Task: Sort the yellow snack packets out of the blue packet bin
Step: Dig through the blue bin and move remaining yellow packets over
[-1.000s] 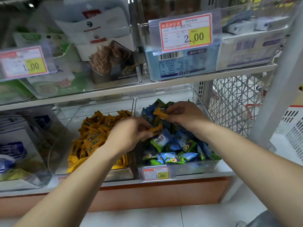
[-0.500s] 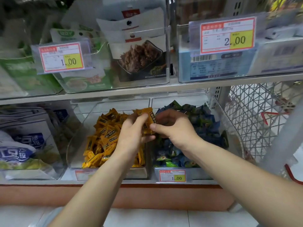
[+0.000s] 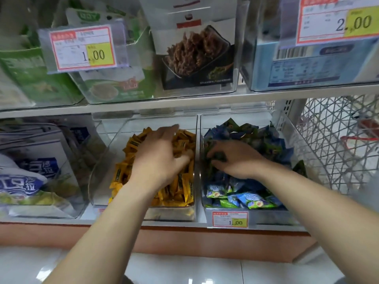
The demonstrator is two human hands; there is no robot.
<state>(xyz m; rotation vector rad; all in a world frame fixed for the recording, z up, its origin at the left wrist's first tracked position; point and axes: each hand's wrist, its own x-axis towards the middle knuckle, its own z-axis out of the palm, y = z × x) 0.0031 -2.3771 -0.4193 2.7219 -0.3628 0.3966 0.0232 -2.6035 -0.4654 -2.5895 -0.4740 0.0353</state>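
My left hand (image 3: 162, 160), fingers wide, hovers over the yellow packets (image 3: 184, 191) in their bin at 9 o'clock of the blue packet bin (image 3: 272, 217), where my right hand (image 3: 235, 158) digs with curled fingers, grip unclear; I judge sorting nearly done, no yellow visible there.

You face a white metal shelf (image 3: 184, 104) that runs the whole width of your view, with an orange-brown base panel (image 3: 205, 238) beneath the lower tier, a white wire mesh panel (image 3: 338, 144) to your right, and glossy pale floor tiles (image 3: 184, 269) below catching a soft glare.
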